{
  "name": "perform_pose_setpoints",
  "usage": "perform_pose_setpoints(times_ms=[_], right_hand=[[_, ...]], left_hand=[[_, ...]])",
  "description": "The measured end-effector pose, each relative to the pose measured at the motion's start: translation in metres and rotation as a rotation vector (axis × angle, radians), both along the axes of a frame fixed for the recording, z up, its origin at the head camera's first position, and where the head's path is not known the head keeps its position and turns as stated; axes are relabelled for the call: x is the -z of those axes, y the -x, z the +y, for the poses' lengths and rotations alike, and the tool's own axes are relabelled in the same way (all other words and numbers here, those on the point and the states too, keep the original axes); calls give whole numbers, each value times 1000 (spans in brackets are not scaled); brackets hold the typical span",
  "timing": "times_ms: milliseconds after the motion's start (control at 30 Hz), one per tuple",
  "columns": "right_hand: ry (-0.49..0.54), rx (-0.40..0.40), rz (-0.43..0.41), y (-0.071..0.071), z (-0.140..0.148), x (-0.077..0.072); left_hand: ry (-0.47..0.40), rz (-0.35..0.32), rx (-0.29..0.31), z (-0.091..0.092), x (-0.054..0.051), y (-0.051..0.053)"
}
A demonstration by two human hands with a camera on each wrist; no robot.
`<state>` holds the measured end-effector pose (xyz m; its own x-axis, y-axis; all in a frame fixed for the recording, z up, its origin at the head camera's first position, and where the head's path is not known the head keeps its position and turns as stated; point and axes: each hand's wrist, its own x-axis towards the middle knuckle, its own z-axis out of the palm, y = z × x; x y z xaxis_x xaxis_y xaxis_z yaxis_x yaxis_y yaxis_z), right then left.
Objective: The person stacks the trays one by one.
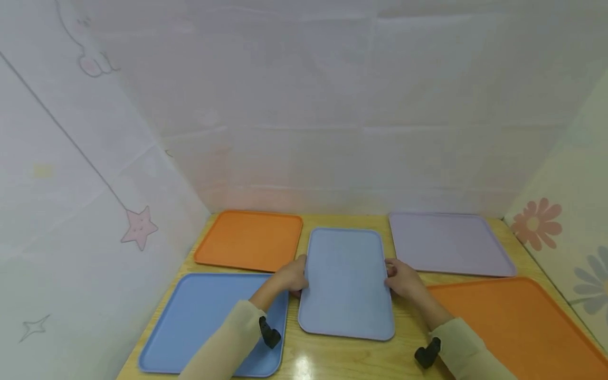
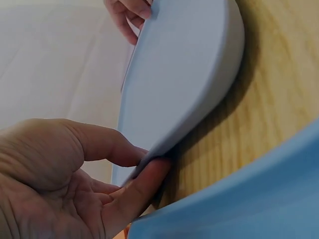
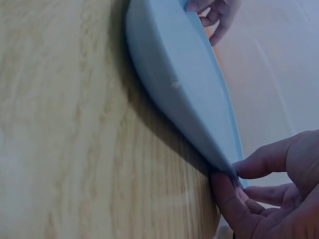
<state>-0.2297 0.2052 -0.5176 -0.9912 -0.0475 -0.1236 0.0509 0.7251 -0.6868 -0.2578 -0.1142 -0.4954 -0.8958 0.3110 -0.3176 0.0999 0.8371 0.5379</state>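
Note:
Between my two hands is a light blue tray (image 1: pixel 347 285), its long sides running away from me. My left hand (image 1: pixel 293 275) pinches its left rim, thumb on top and fingers beneath, as the left wrist view shows on the pale tray (image 2: pixel 174 64). On the opposite rim my right hand (image 1: pixel 402 277) pinches in the same way; the right wrist view has the hand (image 3: pixel 279 184) at the tray's edge (image 3: pixel 199 99). A dark shadow borders the tray on the wood in both wrist views. How high it stands off the table I cannot tell.
A darker blue tray (image 1: pixel 214 322) lies under my left forearm, with an orange tray (image 1: pixel 249 240) behind it. At the back right is a lilac tray (image 1: pixel 448 243); a larger orange tray (image 1: pixel 513 327) lies at the front right. Pale sheet walls (image 1: pixel 304 105) enclose the wooden table (image 1: pixel 323 359).

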Motion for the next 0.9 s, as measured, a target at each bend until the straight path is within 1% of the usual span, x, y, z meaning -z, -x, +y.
perform_pose_setpoints(times_ms=[100, 233, 267, 333, 467, 633, 767, 900], right_hand=[[1, -10, -7, 0, 4, -1], [23, -22, -29, 0, 6, -1], [30, -24, -36, 0, 6, -1], [47, -21, -53, 0, 6, -1], [67, -15, -71, -1, 5, 0], [85, -11, -81, -1, 5, -1], [95, -14, -80, -1, 5, -3], [125, -4, -85, -2, 5, -3]], left_hand=[[-99, -35, -18, -1, 3, -6], [-244, -113, -74, -2, 6, -13], [-259, -121, -82, -3, 6, -15], [-279, -130, -94, -4, 8, -17], [-300, -135, -98, -5, 10, -18], [-314, -143, -101, -6, 10, -17], [-321, -136, -96, -9, 8, -17], [-308, -111, -85, -10, 3, -20]])
